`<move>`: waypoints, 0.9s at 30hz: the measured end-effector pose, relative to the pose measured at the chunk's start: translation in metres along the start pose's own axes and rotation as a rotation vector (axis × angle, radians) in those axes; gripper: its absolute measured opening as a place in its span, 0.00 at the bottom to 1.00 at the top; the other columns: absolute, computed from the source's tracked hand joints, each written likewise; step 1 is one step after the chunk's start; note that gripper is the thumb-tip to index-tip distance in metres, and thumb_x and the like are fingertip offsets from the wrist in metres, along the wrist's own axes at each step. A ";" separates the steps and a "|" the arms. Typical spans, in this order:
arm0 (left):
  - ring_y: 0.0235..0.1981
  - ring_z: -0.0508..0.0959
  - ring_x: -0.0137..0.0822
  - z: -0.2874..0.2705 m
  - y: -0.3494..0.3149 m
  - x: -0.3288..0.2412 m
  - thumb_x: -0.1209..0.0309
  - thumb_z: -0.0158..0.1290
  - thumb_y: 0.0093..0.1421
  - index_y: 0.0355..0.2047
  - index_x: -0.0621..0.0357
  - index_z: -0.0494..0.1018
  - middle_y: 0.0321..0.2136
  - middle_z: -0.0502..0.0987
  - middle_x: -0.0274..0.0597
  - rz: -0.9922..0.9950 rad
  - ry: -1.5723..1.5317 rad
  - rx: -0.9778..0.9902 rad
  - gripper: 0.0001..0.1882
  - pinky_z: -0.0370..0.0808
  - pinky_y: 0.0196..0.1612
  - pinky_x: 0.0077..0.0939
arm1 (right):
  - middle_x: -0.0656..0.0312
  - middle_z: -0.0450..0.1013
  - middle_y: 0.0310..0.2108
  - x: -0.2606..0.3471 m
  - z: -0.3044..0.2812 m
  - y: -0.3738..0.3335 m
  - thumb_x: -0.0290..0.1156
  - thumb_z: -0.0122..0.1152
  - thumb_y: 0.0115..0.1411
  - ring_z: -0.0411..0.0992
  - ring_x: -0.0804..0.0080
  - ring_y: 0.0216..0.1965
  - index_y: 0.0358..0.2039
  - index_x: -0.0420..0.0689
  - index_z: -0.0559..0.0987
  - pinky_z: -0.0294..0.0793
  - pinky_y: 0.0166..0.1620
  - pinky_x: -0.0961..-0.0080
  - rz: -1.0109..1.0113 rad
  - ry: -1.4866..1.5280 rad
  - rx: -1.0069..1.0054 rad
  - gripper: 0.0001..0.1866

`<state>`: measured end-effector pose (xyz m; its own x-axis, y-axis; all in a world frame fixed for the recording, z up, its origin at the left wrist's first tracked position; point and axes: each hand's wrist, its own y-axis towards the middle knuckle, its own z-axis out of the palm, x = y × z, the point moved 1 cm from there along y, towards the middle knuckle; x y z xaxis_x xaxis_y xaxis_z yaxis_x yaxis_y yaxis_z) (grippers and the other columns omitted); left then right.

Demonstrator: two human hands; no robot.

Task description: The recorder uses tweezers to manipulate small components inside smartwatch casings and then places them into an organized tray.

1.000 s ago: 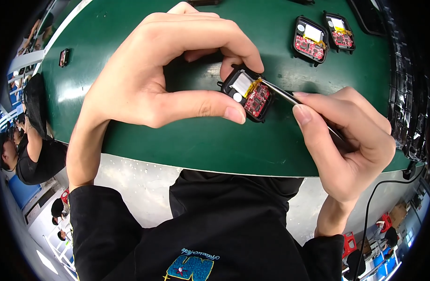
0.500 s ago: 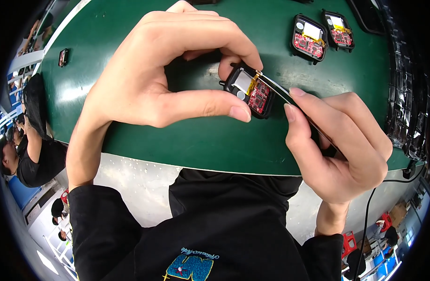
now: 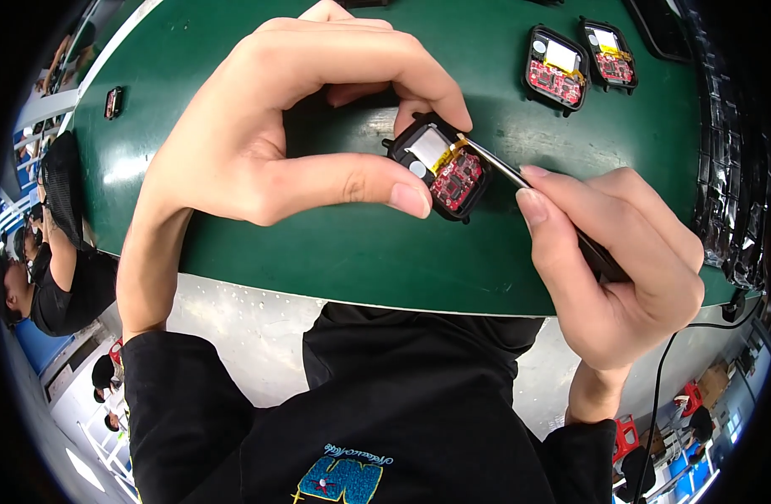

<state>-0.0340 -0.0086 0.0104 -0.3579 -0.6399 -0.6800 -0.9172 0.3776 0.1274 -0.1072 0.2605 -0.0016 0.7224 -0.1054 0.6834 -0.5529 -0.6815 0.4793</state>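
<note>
My left hand [image 3: 259, 126] grips an open smartwatch case [image 3: 459, 181] by its edges, thumb on the near side and fingers on the far side. The black case is tilted above the table. Inside it lie a red circuit board, a silver-white battery, a small round pale part and a yellow ribbon. My right hand [image 3: 612, 244] pinches dark-handled tweezers [image 3: 505, 168] between thumb and index finger. Their silver tips meet the upper right edge of the case, at the end of the yellow ribbon; whether they grip it I cannot tell.
Two similar open watch cases [image 3: 557, 69] [image 3: 609, 55] lie at the far right of the green table [image 3: 360, 260]. A small dark part [image 3: 113, 102] rests at the far left. Black plastic-wrapped items [image 3: 726, 185] line the right edge. A person [image 3: 62, 269] sits at left.
The case has turned to face upward more, and my left thumb has shifted slightly left. The tweezers have rotated in my right hand, their tips still at the ribbon's corner.
</note>
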 end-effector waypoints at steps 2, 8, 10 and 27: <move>0.37 0.82 0.38 -0.002 -0.001 0.001 0.51 0.77 0.44 0.46 0.67 0.86 0.40 0.89 0.45 0.018 -0.017 0.017 0.35 0.66 0.52 0.32 | 0.61 0.78 0.23 0.003 -0.002 0.002 0.12 0.75 0.54 0.69 0.81 0.21 0.39 0.31 0.90 0.60 0.25 0.83 0.131 0.091 0.046 0.11; 0.39 0.84 0.38 -0.003 0.000 0.001 0.48 0.76 0.45 0.45 0.67 0.86 0.40 0.89 0.45 0.008 -0.038 0.042 0.36 0.67 0.53 0.34 | 0.62 0.76 0.21 0.003 -0.003 0.001 0.12 0.75 0.54 0.68 0.82 0.20 0.38 0.31 0.90 0.58 0.25 0.82 0.190 0.123 0.050 0.10; 0.38 0.84 0.39 -0.003 0.001 -0.001 0.48 0.76 0.45 0.45 0.67 0.86 0.40 0.89 0.45 0.008 -0.037 0.046 0.36 0.67 0.52 0.34 | 0.62 0.76 0.21 0.003 -0.003 0.000 0.12 0.74 0.54 0.67 0.82 0.20 0.38 0.32 0.90 0.57 0.25 0.82 0.194 0.130 0.053 0.10; 0.33 0.80 0.37 0.004 0.001 -0.007 0.51 0.76 0.49 0.40 0.62 0.87 0.35 0.88 0.41 0.060 0.032 -0.002 0.28 0.66 0.47 0.35 | 0.64 0.76 0.22 0.001 -0.003 0.001 0.10 0.74 0.51 0.66 0.84 0.19 0.38 0.33 0.90 0.55 0.23 0.83 0.143 0.085 0.088 0.12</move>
<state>-0.0318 -0.0014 0.0121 -0.4174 -0.6375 -0.6476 -0.8944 0.4144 0.1685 -0.1083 0.2624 0.0010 0.5991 -0.1469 0.7871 -0.6067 -0.7248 0.3265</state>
